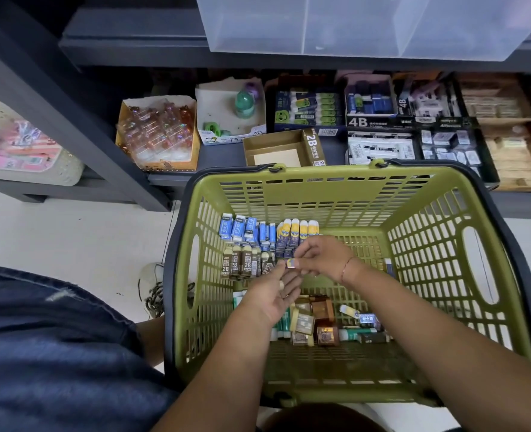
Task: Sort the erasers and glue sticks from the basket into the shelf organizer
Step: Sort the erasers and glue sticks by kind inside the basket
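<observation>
A green basket (320, 174) fills the lower middle of the frame, and both hands reach into it from the bottom edge. The right hand (323, 257) has its fingers curled and pinches a small eraser (291, 263) between thumb and fingertips, just above the middle of the basket floor. The left hand (272, 296) lies palm up directly below it, fingers relaxed and grasping nothing, their tips right at the eraser. Against the basket's far wall stand neat rows: blue erasers (239, 230) on the left, yellow-topped erasers (300, 233) beside them, and brown 2B erasers (242, 263) in front. Nearer the lower edge lies a loose heap of brown boxes (321, 310) mixed with green-and-white glue sticks (359, 332). Across the upper half of the frame runs the dark shelf (220, 155), lined with open cartons. A brown 2B carton (281, 148) sits just beyond the basket rim, with a carton of green glue sticks (309, 110) behind it and black 4B cartons (370, 101) to the right.
</observation>
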`<state>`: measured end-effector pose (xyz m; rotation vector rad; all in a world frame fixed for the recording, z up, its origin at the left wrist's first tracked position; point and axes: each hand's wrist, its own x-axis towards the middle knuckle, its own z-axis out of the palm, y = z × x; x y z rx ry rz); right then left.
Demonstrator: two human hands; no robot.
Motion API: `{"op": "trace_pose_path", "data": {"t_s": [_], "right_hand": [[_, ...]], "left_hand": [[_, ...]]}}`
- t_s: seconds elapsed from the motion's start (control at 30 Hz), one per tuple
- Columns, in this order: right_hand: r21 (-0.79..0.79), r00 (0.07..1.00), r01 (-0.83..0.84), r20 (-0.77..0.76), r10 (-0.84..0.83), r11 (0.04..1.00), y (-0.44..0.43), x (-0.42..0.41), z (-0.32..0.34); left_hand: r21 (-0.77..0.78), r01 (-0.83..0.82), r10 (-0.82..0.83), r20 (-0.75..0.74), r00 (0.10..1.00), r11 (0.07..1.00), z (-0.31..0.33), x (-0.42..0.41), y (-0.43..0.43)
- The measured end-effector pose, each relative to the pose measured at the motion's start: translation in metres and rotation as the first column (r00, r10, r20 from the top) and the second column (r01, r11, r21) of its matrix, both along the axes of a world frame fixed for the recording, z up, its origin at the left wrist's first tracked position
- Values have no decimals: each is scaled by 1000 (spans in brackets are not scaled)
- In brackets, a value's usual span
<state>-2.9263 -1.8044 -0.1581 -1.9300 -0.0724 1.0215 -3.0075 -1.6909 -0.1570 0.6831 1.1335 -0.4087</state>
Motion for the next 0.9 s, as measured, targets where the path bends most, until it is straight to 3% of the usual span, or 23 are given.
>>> {"op": "trace_pose_path", "data": {"t_s": [0.07, 0.13, 0.2, 0.3, 0.6, 0.9], "right_hand": [[-22, 977, 209, 59, -207, 978, -5, 8, 1], [-5, 888, 455, 77, -453, 891, -8, 14, -2], [-19, 814, 577, 104, -572, 817, -6, 17, -9], [-4, 780, 616, 143, -609, 788, 6, 16, -20], [79, 667, 743, 2, -745, 665, 29, 13, -36], [44, 814, 557, 170, -555, 830, 12, 23, -20]], "left_hand": [[32, 3, -2, -21, 1000, 999, 0, 0, 2], [87, 30, -25, -52, 998, 996, -2, -1, 6], [114, 45, -39, -48, 998, 993, 0, 0, 7], [94, -14, 17, -30, 999, 995, 5, 4, 3], [152, -65, 66, -2, 998, 986, 2, 4, 4], [240, -129, 127, 25, 992, 962, 7, 2, 6]]}}
